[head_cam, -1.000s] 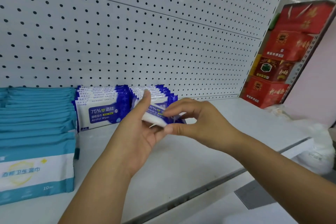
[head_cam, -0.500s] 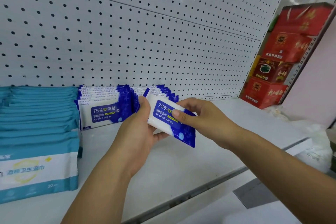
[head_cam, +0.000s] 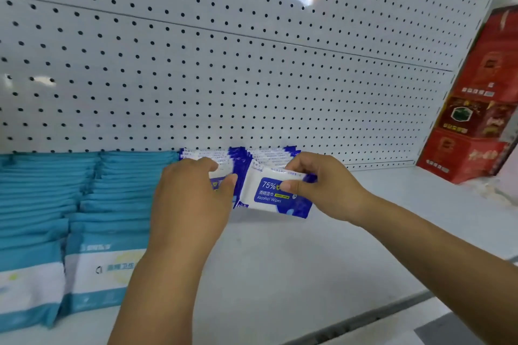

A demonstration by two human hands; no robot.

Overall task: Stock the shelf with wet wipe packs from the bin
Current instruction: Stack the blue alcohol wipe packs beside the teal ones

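Note:
My right hand (head_cam: 322, 185) grips a blue and white alcohol wipe pack (head_cam: 273, 199), held upright at the front of the right-hand row of blue packs (head_cam: 276, 155) on the white shelf (head_cam: 294, 260). My left hand (head_cam: 193, 199) rests on the front pack of the left-hand blue row (head_cam: 207, 154), with its thumb against the edge of the held pack. That hand hides most of the left row's front pack. The bin is out of sight.
Two rows of teal wipe packs (head_cam: 84, 204) fill the shelf's left side. A white pegboard (head_cam: 224, 64) forms the back wall. Stacked red boxes (head_cam: 476, 120) stand at the right end. The shelf's front edge (head_cam: 364, 314) runs across the lower right.
Both hands have carried the blue pack forward from mid-air to the front of the right row, now upright and facing me. The view has shifted left and closer.

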